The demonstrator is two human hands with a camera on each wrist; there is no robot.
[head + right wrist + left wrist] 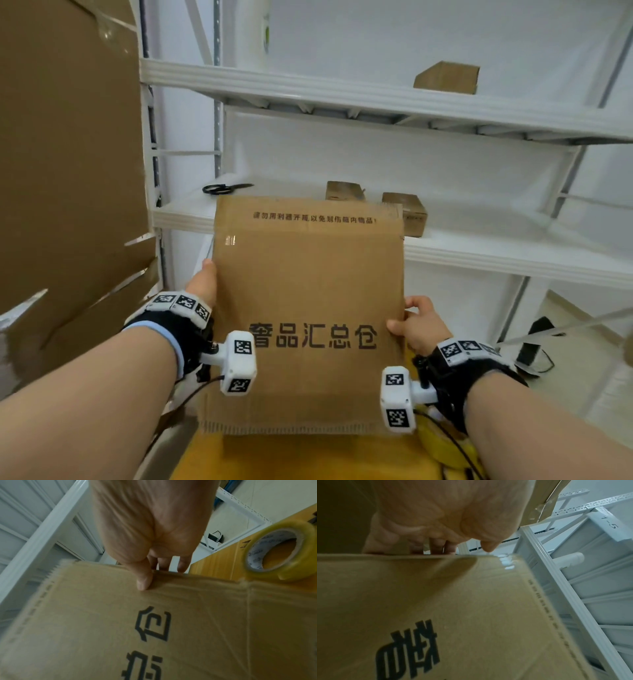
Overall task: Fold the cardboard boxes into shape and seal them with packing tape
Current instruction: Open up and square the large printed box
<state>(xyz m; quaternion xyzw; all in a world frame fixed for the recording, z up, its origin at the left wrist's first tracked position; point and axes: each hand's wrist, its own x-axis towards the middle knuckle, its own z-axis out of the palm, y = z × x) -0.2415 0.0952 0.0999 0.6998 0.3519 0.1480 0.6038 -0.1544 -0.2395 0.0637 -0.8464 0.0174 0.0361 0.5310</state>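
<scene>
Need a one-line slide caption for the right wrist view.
Right hand pinches the flattened cardboard box edge beside a packing tape roll.

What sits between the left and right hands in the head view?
The flat brown cardboard box with black printed characters spans the whole stretch. The left hand holds its left edge, the right hand its right edge; the head view shows this.

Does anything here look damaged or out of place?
Mostly tidy. The flat cardboard box held by the left hand and right hand has a rough, jagged top edge and a leftover scrap of clear tape near its upper left corner. Scissors lie loose on the shelf.
</scene>
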